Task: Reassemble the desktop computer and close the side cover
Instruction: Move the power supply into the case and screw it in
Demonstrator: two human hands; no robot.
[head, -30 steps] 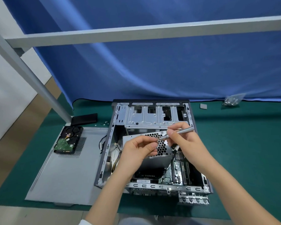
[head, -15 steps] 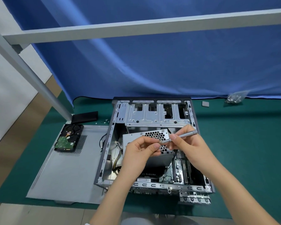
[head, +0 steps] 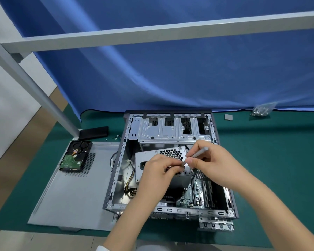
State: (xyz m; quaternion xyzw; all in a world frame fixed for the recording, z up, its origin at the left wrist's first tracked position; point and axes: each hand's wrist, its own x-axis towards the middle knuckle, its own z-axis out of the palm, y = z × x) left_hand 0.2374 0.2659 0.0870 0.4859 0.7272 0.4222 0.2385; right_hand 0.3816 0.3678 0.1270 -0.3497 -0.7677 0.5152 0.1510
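1. Hands meet at frame centre above the open computer case (head: 170,178): right hand (head: 212,165) pinches a grey screwdriver (head: 198,154), left hand (head: 158,171) pinches its tip, hiding part of the power supply (head: 152,156).
2. Side cover (head: 76,192) lies at lower left, with a hard drive (head: 74,156) on it.
3. Screw bag (head: 261,109) sits at upper right.

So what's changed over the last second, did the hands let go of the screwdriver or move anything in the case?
No release. The right hand grips the slim grey metal screwdriver as before, and the left hand pinches at its tip throughout. Both hands sit slightly differently above the perforated grey power supply box, nothing more. The black hard drive on the grey side panel hasn't moved.
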